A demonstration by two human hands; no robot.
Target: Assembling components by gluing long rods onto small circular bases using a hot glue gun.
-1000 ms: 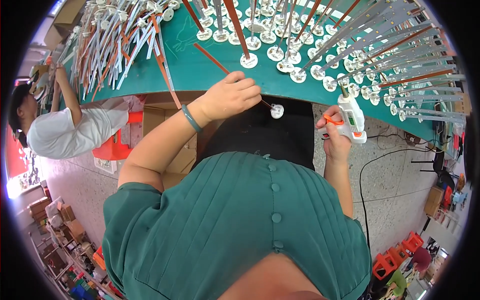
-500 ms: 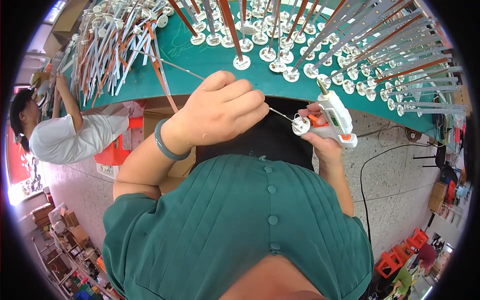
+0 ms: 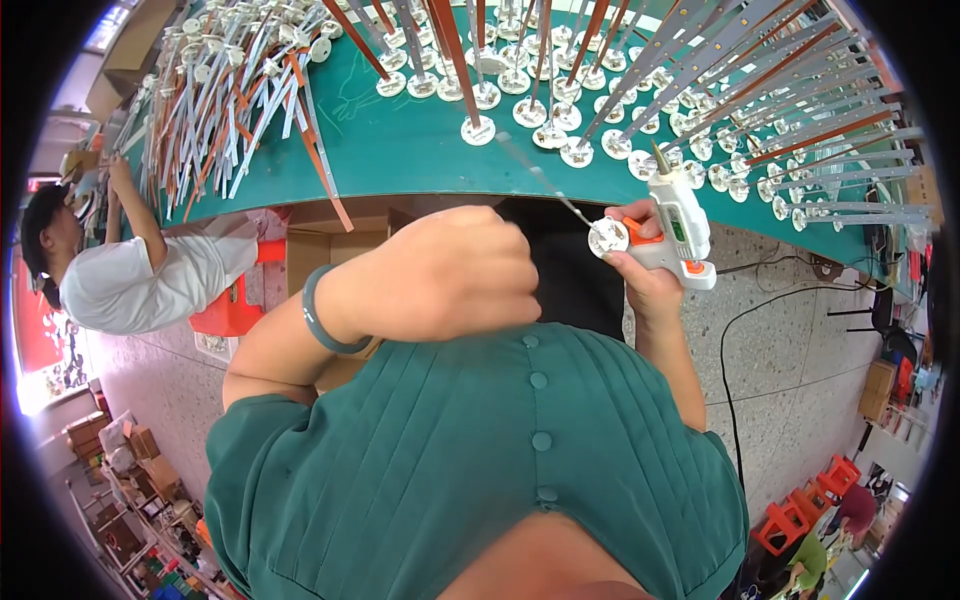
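My left hand (image 3: 450,272) is closed with its back showing, above my lap and apart from the strip; its fingertips are hidden, so any held thing cannot be seen. My right hand (image 3: 645,270) grips a white hot glue gun (image 3: 680,222) with an orange trigger, its metal nozzle pointing up toward the table. Between thumb and fingers, the same hand pinches a round white disc (image 3: 607,237) with small parts on its face. A thin strip (image 3: 545,180), blurred by motion, rises from this disc toward the upper left.
On the green table (image 3: 400,140), many white discs with upright grey and orange strips (image 3: 478,130) stand ahead and right. A heap of similar strips (image 3: 240,110) lies left. A cardboard box (image 3: 335,245) is below the edge. A person (image 3: 150,255) works at far left.
My left hand has come off the strip and moved down toward me. The strip has swung to a steeper slant. My right hand has shifted slightly right with the glue gun and disc.
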